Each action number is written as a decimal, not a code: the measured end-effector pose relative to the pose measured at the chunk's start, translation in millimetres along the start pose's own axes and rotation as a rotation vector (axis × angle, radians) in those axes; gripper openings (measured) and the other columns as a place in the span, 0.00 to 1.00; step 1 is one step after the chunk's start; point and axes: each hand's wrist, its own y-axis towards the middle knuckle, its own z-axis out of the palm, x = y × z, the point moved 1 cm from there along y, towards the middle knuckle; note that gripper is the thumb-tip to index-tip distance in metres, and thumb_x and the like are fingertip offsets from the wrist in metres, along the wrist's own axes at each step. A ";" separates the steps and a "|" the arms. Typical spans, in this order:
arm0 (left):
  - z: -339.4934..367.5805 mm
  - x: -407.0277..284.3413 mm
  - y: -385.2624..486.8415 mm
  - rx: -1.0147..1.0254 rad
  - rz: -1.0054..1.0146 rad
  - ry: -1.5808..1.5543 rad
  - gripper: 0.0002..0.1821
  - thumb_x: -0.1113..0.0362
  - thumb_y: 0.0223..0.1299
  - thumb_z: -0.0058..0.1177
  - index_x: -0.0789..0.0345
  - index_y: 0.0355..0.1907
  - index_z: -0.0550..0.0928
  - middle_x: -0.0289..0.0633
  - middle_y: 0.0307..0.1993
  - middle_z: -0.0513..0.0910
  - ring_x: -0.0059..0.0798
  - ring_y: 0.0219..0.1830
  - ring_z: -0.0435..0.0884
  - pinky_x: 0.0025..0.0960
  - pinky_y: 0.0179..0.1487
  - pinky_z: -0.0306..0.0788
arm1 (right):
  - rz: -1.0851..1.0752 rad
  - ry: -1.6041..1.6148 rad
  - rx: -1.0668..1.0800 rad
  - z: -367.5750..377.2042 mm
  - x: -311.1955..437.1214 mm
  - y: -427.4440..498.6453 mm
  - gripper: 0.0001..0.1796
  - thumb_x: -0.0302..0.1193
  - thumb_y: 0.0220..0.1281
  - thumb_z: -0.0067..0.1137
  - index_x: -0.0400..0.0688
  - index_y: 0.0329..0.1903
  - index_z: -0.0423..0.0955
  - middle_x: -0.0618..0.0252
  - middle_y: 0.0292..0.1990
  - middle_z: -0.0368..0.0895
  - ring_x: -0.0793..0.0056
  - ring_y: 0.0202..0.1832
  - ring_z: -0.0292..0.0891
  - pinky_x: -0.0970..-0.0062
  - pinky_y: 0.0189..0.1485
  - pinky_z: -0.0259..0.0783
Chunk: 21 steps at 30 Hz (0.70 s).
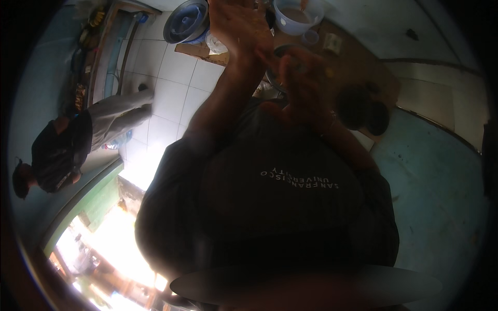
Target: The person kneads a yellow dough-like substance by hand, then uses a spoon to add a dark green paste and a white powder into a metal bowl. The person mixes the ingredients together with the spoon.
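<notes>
My left hand [247, 33] is raised at the top of the view, palm showing, with small yellowish bits on the skin. Its fingertips run past the picture's edge, and I see nothing held in it. Closer to my chest, my right hand [301, 83] is in shadow with its fingers spread and nothing in it. A round metal bowl [272, 79] lies partly hidden behind the right hand. Beyond the hands stands a translucent plastic tub [286, 25] holding brownish liquid, with a small plastic cup [310, 37] beside it.
A brown tabletop [362, 66] carries a small pale box [332, 42] and dark round objects [353, 107]. A large metal basin [168, 29] stands at upper left. Another person [62, 151] stands on the white tiled floor [167, 97] near plastic bottles [118, 140] and a bright doorway [113, 233].
</notes>
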 end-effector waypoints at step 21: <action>-190.0 29.9 -46.4 -0.216 -0.359 0.501 0.34 0.54 0.81 0.42 0.59 0.81 0.50 0.55 0.79 0.59 0.47 0.80 0.59 0.58 0.79 0.54 | 1.070 0.284 0.722 238.0 -251.8 -250.7 0.19 0.43 0.61 0.64 0.43 0.48 0.87 0.51 0.50 0.88 0.50 0.52 0.85 0.55 0.55 0.78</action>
